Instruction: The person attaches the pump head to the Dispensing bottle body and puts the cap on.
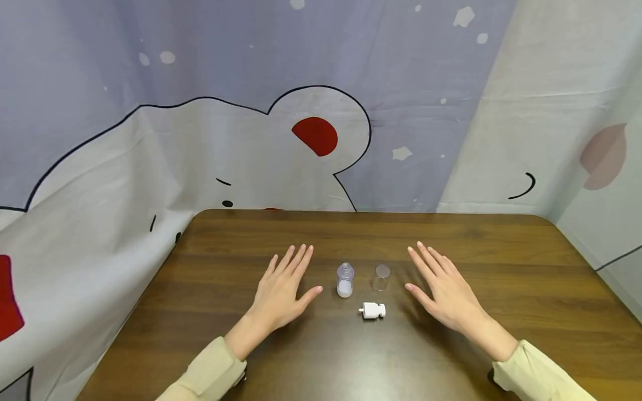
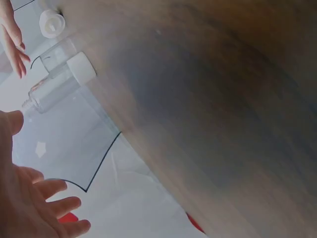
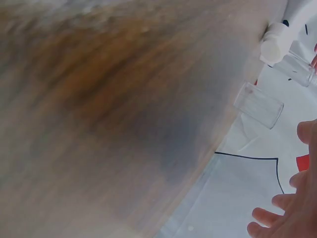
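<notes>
A pale cloth point(image 1: 251, 55) hangs behind everything, lilac and white, with black outlines, red patches and small white spots. In front of it, a brown wood-grain table point(image 1: 200, 289) stretches across the head view, its two far corners rounded.

Two pale yellow-green sleeves reach in over the table from the near side, the left sleeve point(image 1: 213, 370) toward the left edge and the right sleeve point(image 1: 541, 373) toward the right edge.

The person's left hand point(image 1: 283, 298) is held palm down over the table, its fingers extended toward the far edge and slightly spread, the thumb standing out toward the middle. The right hand point(image 1: 451, 295) mirrors it on the right side, fingers likewise extended and a little apart, thumb pointing inward. Neither hand holds anything.

Between the hands, around the middle from left edge to right edge, are three small things, all apart from one another. A clear bottle point(image 1: 345, 281) with a white bottom and a bare threaded neck stands upright, near the left thumb. Just beside it, on the right-edge side, stands a clear cylindrical cap point(image 1: 381, 277), nearer the right hand; which end is up cannot be told. The white pump top point(image 1: 372, 311) lies on its side, farther from the far edge than both, its thin tip pointing toward the left edge.
</notes>
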`<state>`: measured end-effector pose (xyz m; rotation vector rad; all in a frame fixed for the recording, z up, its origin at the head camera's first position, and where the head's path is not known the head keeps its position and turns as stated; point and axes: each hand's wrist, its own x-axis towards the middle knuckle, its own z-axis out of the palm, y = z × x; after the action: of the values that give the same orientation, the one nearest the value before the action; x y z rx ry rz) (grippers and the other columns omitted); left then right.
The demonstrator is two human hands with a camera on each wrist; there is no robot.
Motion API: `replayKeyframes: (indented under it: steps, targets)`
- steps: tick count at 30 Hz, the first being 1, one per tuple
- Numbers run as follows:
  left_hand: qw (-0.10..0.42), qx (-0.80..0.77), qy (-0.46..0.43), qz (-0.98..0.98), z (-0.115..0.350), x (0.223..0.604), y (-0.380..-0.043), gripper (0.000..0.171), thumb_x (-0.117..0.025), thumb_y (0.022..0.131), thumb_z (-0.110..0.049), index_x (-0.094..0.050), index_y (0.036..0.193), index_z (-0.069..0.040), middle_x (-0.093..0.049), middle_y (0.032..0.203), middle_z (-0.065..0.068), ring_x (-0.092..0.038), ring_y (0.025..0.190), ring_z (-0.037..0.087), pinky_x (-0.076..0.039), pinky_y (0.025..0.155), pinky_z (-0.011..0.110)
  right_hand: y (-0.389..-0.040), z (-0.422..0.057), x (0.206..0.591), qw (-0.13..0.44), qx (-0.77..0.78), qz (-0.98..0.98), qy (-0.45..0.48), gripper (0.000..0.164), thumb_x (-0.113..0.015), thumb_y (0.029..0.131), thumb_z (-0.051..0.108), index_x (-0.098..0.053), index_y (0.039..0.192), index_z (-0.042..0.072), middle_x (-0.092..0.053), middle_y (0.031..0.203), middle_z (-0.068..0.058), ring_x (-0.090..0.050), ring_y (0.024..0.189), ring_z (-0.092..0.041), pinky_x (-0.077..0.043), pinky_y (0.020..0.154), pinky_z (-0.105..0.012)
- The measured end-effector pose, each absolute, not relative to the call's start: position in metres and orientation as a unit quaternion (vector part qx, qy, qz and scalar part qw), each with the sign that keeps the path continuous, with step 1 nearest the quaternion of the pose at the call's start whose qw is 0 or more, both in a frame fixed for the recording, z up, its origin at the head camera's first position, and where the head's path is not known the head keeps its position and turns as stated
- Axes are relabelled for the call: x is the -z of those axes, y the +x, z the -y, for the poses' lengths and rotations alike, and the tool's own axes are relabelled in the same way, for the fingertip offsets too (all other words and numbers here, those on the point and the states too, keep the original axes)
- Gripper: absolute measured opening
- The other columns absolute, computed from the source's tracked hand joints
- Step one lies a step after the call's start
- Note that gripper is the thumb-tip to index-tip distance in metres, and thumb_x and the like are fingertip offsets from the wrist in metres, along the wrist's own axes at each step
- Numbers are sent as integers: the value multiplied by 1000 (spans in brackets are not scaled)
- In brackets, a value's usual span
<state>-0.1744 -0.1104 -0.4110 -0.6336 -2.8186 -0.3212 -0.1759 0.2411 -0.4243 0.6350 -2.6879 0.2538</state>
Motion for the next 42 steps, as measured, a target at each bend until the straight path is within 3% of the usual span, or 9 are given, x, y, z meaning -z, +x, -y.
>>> replayKeyframes:
  steps: [12, 20, 28, 37, 42]
  targets:
    - [164, 183, -225, 943, 96, 409, -175, 73, -55, 91, -53, -33, 150, -15, -43, 150, 3, -39, 139, 28, -34, 114, 50, -174, -230, 420, 204, -159, 937, 235, 77, -67, 88, 33, -26, 152, 21, -33, 154, -8, -41, 128, -34, -49, 93, -53]
    - [166, 232, -214, 934, 85, 409, -177, 68, -60, 89, -51, -43, 144, -14, -56, 139, 7, -51, 129, 28, -42, 108, 49, -171, -222, 417, 215, -180, 927, 248, 78, -70, 85, 29, -29, 151, 20, -37, 151, -7, -43, 126, -30, -46, 97, -52]
    - [148, 307, -195, 920, 75, 410, -178, 62, -65, 88, -45, -50, 138, -12, -61, 132, 7, -56, 122, 27, -49, 99, 49, -168, -214, 417, 262, -198, 903, 277, 79, -75, 78, 22, -38, 147, 16, -49, 139, -7, -47, 123, -26, -48, 94, -46]
    - [128, 365, -191, 902, 67, 413, -182, 58, -70, 85, -39, -53, 133, -11, -64, 126, 8, -58, 118, 29, -48, 96, 50, -165, -205, 419, 274, -224, 887, 298, 69, -76, 77, 24, -48, 138, 10, -57, 129, -4, -52, 118, -22, -42, 99, -37]
    - [124, 383, -198, 894, 64, 415, -187, 55, -73, 83, -34, -56, 129, -9, -66, 121, 10, -62, 113, 27, -50, 93, 48, -167, -201, 421, 273, -243, 876, 314, 61, -77, 77, 23, -54, 131, 9, -60, 124, -3, -55, 112, -18, -46, 91, -29]
